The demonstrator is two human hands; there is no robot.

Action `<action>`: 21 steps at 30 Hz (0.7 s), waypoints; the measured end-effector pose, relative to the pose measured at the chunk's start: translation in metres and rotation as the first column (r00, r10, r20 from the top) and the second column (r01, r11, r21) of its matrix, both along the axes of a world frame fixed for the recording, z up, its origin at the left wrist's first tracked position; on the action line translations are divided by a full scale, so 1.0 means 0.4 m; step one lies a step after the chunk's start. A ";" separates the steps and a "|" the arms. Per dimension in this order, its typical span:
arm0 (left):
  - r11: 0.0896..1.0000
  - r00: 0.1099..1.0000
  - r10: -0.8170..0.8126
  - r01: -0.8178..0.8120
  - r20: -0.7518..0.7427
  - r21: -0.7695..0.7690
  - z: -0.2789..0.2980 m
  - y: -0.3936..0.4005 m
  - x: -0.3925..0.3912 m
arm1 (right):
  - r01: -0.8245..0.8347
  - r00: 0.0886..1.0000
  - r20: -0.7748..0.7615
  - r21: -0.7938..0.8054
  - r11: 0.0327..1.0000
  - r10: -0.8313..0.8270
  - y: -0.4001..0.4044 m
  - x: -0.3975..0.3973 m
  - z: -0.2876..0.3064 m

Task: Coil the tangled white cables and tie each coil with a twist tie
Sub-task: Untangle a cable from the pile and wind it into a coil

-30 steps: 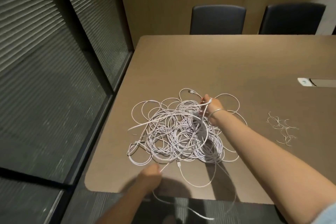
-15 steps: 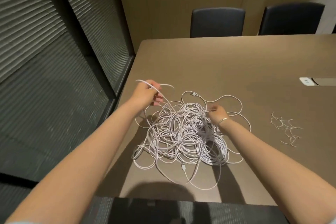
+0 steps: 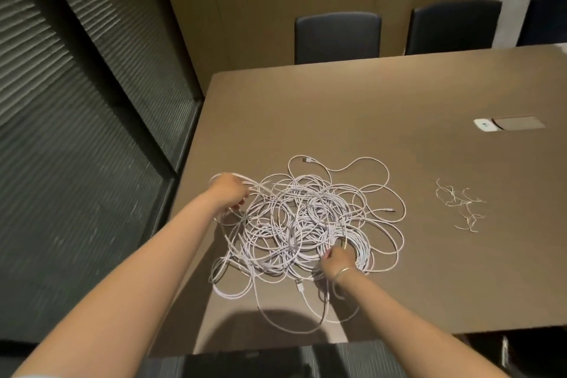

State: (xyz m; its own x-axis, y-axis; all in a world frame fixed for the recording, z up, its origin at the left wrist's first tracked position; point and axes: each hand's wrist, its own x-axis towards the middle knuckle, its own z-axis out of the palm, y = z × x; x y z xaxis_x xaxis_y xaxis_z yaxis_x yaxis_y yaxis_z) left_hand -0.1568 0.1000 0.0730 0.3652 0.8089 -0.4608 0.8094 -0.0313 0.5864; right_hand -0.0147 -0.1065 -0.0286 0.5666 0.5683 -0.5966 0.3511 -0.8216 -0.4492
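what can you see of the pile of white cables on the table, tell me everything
The pile of white cables is a loose, flat tangle of thin, smooth-looking cords lying on the brown table near its front left corner. Many loops overlap in the middle; wider single loops stray to the right and toward the near edge. A few plug ends show at the far edge, right side and front. No coil is tied yet. The left hand grips strands at the far left, and the right hand grips strands at the near right.

Your table (image 3: pixel 322 120) lies bare beyond the cables (image 3: pixel 300 224), open to reach. On the right, twist ties (image 3: pixel 460 202) sit well apart from them; chairs (image 3: pixel 337 37) line the far edge.
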 end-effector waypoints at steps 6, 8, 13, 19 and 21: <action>0.993 0.995 -0.099 0.097 -0.018 -0.061 -0.062 -0.017 -0.079 | 0.340 0.931 -0.196 0.172 0.925 -0.306 0.020 0.013 -0.048; 0.985 0.987 -0.161 0.160 0.001 -0.062 -0.022 -0.013 -0.086 | 0.286 0.955 -0.128 0.179 0.941 -0.266 0.029 0.023 -0.026; 0.942 0.937 -0.331 0.335 0.110 -0.016 0.151 -0.005 -0.050 | 0.182 0.979 -0.016 0.506 0.843 -0.201 0.085 -0.001 0.057; 0.902 0.867 -0.410 0.432 0.285 -0.017 0.302 -0.049 0.018 | -0.295 0.942 0.331 0.723 0.625 0.062 0.179 -0.057 0.241; 0.901 0.842 -0.409 0.434 0.351 0.007 0.349 -0.066 0.027 | -0.245 0.958 0.284 0.747 0.618 0.036 0.209 -0.033 0.271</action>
State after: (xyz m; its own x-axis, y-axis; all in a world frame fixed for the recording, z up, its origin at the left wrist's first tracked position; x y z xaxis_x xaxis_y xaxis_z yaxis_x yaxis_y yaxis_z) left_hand -0.1458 0.0734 0.2125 0.8060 0.5119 -0.2974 0.4809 -0.2733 0.8331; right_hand -0.0277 -0.0228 0.0797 0.4923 0.8404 0.2267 0.6045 -0.1427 -0.7837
